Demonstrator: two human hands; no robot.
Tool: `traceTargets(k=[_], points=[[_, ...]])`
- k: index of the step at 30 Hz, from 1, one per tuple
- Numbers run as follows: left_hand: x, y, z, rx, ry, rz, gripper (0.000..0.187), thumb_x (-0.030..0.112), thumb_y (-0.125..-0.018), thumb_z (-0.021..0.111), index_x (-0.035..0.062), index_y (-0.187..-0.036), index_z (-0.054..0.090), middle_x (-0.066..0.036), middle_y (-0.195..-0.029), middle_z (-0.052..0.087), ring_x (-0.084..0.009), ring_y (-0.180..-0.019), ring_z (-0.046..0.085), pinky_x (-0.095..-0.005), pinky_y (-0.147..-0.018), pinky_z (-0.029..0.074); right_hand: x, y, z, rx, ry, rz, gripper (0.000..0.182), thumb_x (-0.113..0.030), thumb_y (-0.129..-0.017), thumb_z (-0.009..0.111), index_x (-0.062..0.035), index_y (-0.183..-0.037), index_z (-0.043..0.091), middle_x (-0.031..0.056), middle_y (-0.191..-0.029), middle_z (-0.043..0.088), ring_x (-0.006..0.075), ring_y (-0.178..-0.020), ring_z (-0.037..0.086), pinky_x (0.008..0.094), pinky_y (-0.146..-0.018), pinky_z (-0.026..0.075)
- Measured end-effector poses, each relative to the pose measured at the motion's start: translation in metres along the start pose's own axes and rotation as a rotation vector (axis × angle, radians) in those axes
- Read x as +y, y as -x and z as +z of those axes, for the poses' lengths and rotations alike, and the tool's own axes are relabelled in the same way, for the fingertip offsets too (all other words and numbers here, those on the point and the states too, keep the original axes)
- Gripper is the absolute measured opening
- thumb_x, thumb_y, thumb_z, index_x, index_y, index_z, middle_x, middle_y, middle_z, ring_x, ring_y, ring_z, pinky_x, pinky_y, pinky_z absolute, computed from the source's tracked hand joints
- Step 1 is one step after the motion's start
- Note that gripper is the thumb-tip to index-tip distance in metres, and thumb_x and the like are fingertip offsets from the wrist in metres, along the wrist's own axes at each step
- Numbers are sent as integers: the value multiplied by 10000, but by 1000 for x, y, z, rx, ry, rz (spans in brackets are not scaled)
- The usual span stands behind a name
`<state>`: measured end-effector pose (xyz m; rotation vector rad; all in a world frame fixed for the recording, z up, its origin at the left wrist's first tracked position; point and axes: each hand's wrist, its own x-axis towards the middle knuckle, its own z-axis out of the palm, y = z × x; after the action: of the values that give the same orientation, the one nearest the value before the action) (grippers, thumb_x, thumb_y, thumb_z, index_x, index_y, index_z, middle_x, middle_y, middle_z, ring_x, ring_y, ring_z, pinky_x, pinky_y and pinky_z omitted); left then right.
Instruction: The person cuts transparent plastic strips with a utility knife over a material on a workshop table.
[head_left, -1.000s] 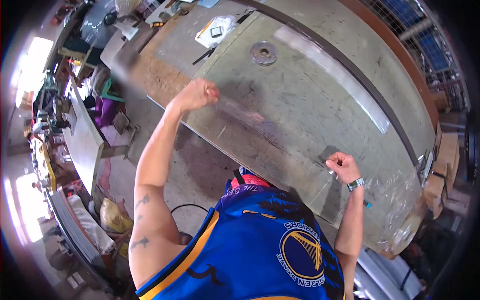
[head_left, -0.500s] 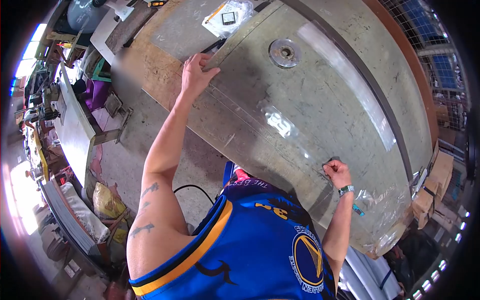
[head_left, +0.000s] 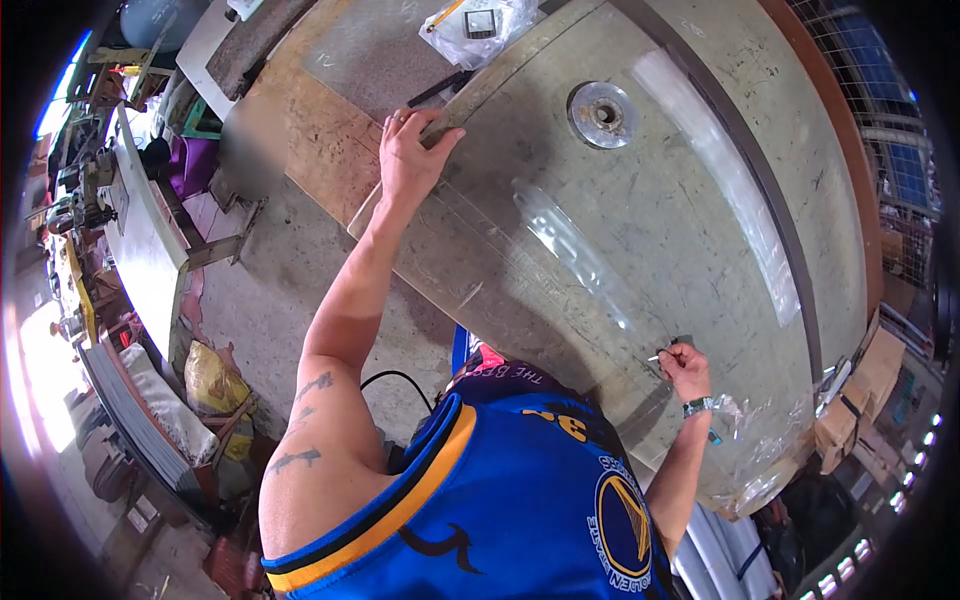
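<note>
My left hand (head_left: 412,165) rests at the far left end of the grey worktop sheet (head_left: 470,250), its thumb spread away from the fingers; the fingertips lie at the sheet's edge. Near the front of the worktop, my right hand (head_left: 686,370) is pinched on a small thin item (head_left: 655,357) with a pale tip, too small to name. Between the two hands lies a shiny clear plastic strip (head_left: 575,255). Beyond it sits a round silver disc (head_left: 603,115) with a hole in its centre. A dark marker-like stick (head_left: 440,88) lies just past my left hand.
A clear plastic bag (head_left: 480,30) lies at the back. A long translucent strip (head_left: 720,180) runs along a dark curved band on the right. Crumpled clear film (head_left: 750,440) and cardboard (head_left: 860,400) are at the right end. A white-topped table (head_left: 140,220) stands at left.
The view has shifted, so the worktop things sit farther right. My right hand has turned slightly, and a pale tip now shows at its fingers. My left hand stays at the sheet's end.
</note>
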<state>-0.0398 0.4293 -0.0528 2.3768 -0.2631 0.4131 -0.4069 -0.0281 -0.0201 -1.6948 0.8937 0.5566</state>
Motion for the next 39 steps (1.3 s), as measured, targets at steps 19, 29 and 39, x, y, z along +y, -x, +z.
traceTargets(k=[19, 29, 39], points=[[6, 3, 2, 48, -195, 139, 329, 258, -840, 841, 46, -1082, 774, -143, -1025, 705, -332, -987, 656, -432, -882, 525, -11, -4, -1, 33, 141, -38, 116, -102, -933, 746, -37, -873, 670, -26, -712, 607, 74, -624, 534, 262, -567, 434], [-20, -1, 6, -41, -318, 308, 373, 377, -935, 757, 42, -1098, 779, -156, -1076, 748, -337, -994, 697, -442, -879, 541, 28, 26, -44, 173, 324, -11, 230, -253, -892, 783, -34, -887, 712, 51, -745, 679, 145, -709, 626, 329, -664, 510], [-11, 1, 8, -126, -343, 182, 464, 412, -957, 708, -3, -1159, 759, -214, -1099, 724, -378, -1028, 672, -475, -915, 512, 79, 51, -83, 306, 354, 5, 241, -269, -872, 790, -39, -881, 720, 105, -801, 726, 220, -737, 673, 377, -700, 530]])
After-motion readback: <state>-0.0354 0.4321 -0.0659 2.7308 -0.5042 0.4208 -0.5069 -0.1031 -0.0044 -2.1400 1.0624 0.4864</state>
